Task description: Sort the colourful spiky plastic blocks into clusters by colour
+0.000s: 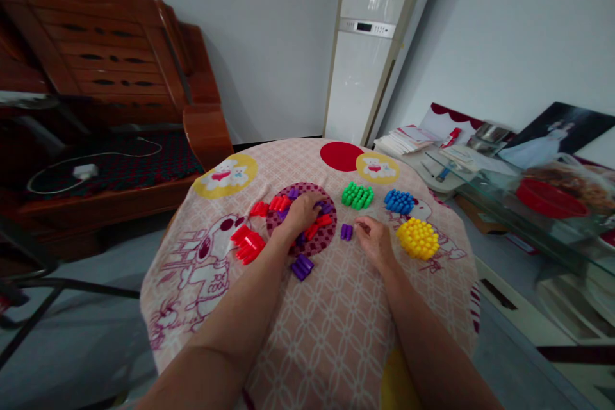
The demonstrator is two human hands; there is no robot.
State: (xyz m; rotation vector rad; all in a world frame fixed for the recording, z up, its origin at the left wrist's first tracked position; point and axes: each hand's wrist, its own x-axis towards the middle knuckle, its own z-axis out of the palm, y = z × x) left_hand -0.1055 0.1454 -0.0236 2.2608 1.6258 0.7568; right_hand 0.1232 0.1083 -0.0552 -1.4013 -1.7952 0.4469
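Observation:
My left hand (303,211) reaches over a loose pile of small plastic pieces in the middle of the round table. Its fingers are stretched forward and a little apart, above purple pieces (325,207); what lies under the palm is hidden. My right hand (375,240) rests to the right, fingers curled in and thumb side up, so their tips are partly hidden. Just left of it stands a small purple group (346,232). Another purple cluster (302,267) lies nearer me. Red pieces (248,245) sit left of my left hand, with more red ones (318,227) beside its wrist.
Grouped green pieces (357,196), blue pieces (399,202) and yellow pieces (418,238) stand on the patterned tablecloth (331,327). A wooden bench (110,77) is at the left. To the right, a glass shelf (519,211) holds a red bowl (552,197) and papers.

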